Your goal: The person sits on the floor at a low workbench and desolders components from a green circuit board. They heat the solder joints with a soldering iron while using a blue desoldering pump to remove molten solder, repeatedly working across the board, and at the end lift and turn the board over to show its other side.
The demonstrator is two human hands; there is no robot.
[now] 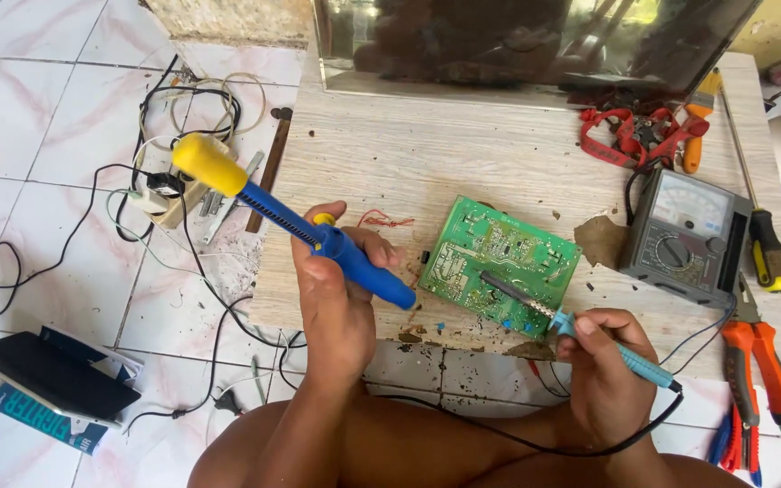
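Between both hands, green circuit board [499, 267], soldering iron [580, 334] touching

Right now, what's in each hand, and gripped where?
Left hand holds the blue desoldering pump around its barrel, thumb by the yellow button. Right hand holds the soldering iron by its light-blue handle, tip on the green circuit board.

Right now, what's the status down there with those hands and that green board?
Left hand gripping blue desoldering pump, nozzle beside the green circuit board. Right hand holds soldering iron, tip on the board. Multimeter alongside, apart.
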